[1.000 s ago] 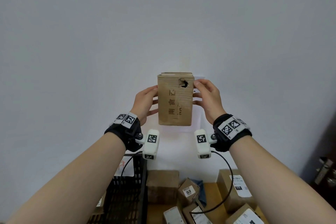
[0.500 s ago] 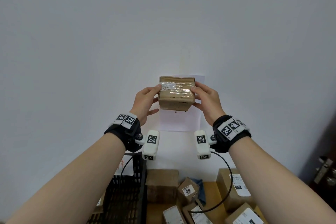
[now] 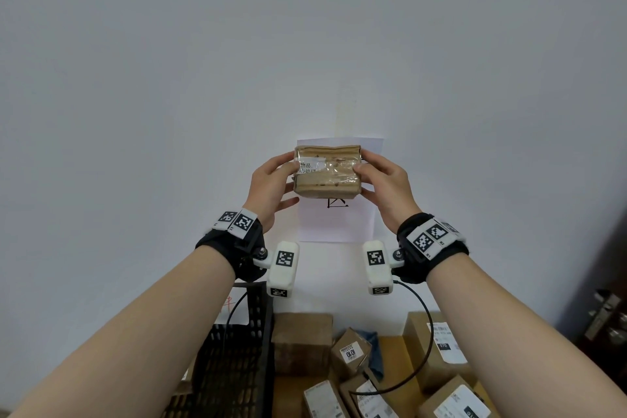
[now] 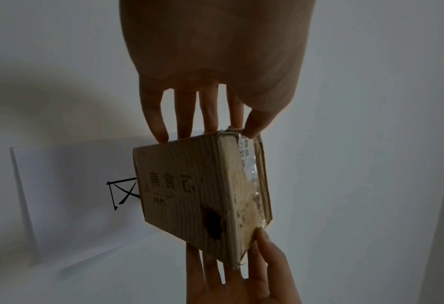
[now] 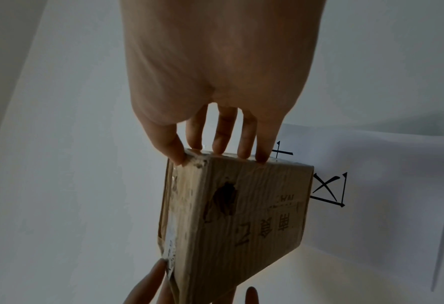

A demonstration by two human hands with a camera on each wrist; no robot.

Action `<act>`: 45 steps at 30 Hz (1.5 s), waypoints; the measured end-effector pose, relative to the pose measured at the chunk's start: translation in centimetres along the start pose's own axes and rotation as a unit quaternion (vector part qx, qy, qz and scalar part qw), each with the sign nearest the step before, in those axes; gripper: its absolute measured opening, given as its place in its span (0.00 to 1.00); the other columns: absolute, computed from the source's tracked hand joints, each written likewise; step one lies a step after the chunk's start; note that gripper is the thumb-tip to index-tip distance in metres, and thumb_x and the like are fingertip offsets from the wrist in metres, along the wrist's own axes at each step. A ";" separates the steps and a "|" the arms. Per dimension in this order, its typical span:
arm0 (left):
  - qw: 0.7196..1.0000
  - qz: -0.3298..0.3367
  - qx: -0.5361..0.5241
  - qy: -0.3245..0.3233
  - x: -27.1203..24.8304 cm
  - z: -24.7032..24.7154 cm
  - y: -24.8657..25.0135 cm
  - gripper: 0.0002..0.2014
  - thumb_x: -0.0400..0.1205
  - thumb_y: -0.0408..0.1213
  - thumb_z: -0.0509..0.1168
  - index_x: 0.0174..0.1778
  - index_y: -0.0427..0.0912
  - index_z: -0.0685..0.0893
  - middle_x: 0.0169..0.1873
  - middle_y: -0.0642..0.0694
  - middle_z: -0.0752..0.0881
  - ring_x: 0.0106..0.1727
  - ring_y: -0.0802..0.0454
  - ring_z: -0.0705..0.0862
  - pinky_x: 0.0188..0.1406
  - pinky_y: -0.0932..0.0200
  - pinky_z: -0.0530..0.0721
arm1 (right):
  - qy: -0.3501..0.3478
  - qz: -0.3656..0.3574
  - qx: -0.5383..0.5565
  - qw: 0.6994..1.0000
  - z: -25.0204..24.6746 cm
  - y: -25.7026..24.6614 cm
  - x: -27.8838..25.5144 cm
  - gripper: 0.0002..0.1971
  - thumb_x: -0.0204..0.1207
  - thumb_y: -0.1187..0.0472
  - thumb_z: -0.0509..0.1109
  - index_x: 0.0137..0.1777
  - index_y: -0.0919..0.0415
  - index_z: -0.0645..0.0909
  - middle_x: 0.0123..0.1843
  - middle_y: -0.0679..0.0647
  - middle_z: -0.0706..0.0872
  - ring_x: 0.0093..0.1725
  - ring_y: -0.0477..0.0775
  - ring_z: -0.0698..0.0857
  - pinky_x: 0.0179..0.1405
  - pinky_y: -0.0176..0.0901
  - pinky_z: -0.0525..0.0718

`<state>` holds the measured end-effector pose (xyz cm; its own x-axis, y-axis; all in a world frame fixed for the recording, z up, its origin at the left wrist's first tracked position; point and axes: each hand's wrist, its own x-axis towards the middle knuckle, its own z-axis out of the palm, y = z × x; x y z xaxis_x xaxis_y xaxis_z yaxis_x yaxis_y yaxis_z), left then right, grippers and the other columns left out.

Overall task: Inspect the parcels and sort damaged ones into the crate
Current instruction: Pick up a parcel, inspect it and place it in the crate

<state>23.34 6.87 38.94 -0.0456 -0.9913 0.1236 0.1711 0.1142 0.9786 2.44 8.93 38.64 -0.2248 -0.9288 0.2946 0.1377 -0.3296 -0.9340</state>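
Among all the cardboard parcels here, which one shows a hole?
The parcel held up between the left hand and right hand; a dark torn hole shows on its printed side. No hole shows on the table parcels.

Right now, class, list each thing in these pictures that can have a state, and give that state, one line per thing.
Parcel: held up in the air, taped side toward the head camera.
Hole: punched through the printed face, so the parcel is damaged.
Tape: wrinkled, partly peeling.
Left hand: grip on the parcel's end.
Right hand: grip on the other end.
Crate: upright, below the left arm.
Boxes: lying on the table.
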 end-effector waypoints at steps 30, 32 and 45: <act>0.999 -0.015 0.022 -0.026 -0.9 0.1 0.1 0.27 0.83 0.28 0.65 0.75 0.59 0.81 0.46 0.54 0.93 0.52 0.61 0.90 0.46 0.55 0.87 | 0.012 0.028 -0.063 0.998 -0.3 -0.2 -0.7 0.29 0.78 0.74 0.69 0.80 0.60 0.80 0.55 0.60 0.88 0.58 0.53 0.90 0.68 0.52 0.89; 0.999 -0.019 0.014 -0.024 -0.9 0.0 0.2 0.24 0.84 0.30 0.65 0.71 0.61 0.85 0.43 0.56 0.93 0.48 0.60 0.91 0.44 0.54 0.88 | 0.011 0.022 -0.060 0.998 -0.4 -0.3 -0.9 0.23 0.78 0.74 0.67 0.69 0.59 0.88 0.60 0.59 0.93 0.57 0.53 0.92 0.65 0.52 0.90; 0.999 -0.027 0.000 -0.020 -0.9 -0.1 0.1 0.14 0.84 0.32 0.69 0.61 0.55 0.88 0.56 0.49 0.92 0.58 0.50 0.90 0.50 0.46 0.92 | 0.027 0.028 -0.038 0.999 -0.9 0.2 -0.7 0.08 0.79 0.74 0.69 0.51 0.63 0.86 0.59 0.62 0.93 0.60 0.62 0.92 0.60 0.52 0.91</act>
<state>23.50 7.81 38.87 -0.0936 -0.9926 0.0770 0.1683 0.0604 0.9839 1.76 9.71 38.06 -0.2708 -0.9340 0.2329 0.0784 -0.2626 -0.9617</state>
